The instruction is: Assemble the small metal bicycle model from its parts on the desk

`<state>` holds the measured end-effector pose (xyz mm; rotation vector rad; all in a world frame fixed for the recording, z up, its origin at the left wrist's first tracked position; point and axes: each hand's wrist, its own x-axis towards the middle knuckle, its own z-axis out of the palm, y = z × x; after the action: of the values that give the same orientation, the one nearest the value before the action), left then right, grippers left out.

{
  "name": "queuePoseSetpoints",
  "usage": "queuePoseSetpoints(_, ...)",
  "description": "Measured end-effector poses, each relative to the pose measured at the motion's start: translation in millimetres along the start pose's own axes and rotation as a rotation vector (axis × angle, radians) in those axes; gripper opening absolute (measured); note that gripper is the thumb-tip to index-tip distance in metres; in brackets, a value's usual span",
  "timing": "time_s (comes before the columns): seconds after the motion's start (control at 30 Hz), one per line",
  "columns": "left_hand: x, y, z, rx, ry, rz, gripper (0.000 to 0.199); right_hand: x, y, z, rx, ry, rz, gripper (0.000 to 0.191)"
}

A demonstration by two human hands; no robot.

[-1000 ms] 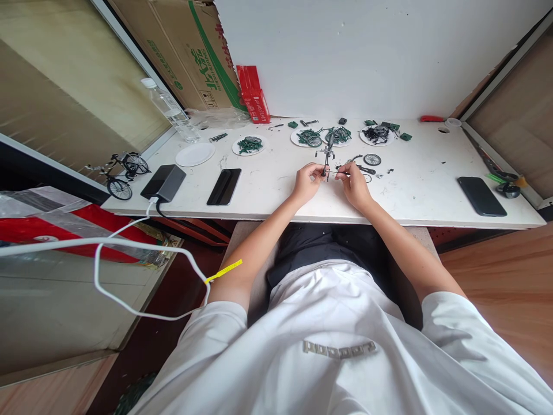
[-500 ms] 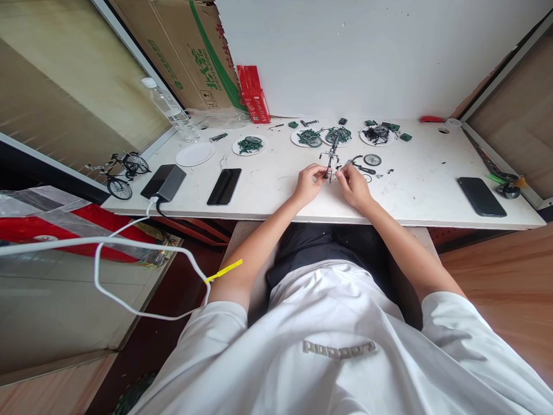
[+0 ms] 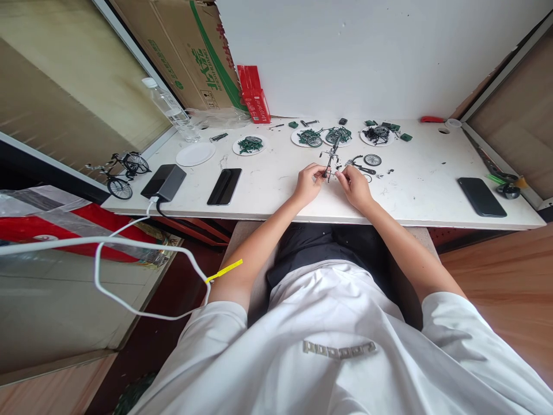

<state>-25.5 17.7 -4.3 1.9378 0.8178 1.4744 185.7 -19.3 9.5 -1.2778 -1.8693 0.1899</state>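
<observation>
My left hand [image 3: 309, 183] pinches a small black model bicycle [image 3: 332, 157] near its lower end, holding it upright over the table. Close by on the right is my right hand [image 3: 356, 185], its thumb and fingers drawn together a little apart from the bicycle. Whatever those fingertips hold is too small or hidden to make out. Just beyond the right hand lie loose black bicycle parts [image 3: 366, 169] and a spoked wheel [image 3: 372, 160].
White plates with green parts [image 3: 250, 144] and black parts [image 3: 377, 134] stand along the back. A finished-looking model bicycle [image 3: 120, 176], a grey box [image 3: 164, 183] and a phone [image 3: 224, 187] are at left. Another phone [image 3: 481, 196] lies at right on the white table [image 3: 268, 199].
The model bicycle has tilted slightly in my left hand. My right fingertips have shifted slightly down and away from its lower end.
</observation>
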Motion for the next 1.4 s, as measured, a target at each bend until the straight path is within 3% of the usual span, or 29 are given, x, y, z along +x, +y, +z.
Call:
queuePoseSetpoints(0.33,0.2,4.6,0.8,0.020,0.016,-0.005,0.027,-4.7,-9.2,-1.8,0.120,-0.028,-0.006,0.060)
queuePoseSetpoints(0.73,-0.3,-2.9,1.2,-0.005,0.019,-0.001,0.022,-2.7,1.7,0.6,0.135,-0.053,0.013,0.054)
queuePoseSetpoints(1.03,1.6,1.7,-1.0,0.050,0.075,-0.002,0.016,-2.9,-6.3,0.9,0.021,0.090,-0.032,0.055)
queuePoseSetpoints(1.4,1.9,-7.1,3.1,-0.082,0.094,-0.056,0.028,-2.0,-1.0,0.2,0.021,0.211,0.092,0.049)
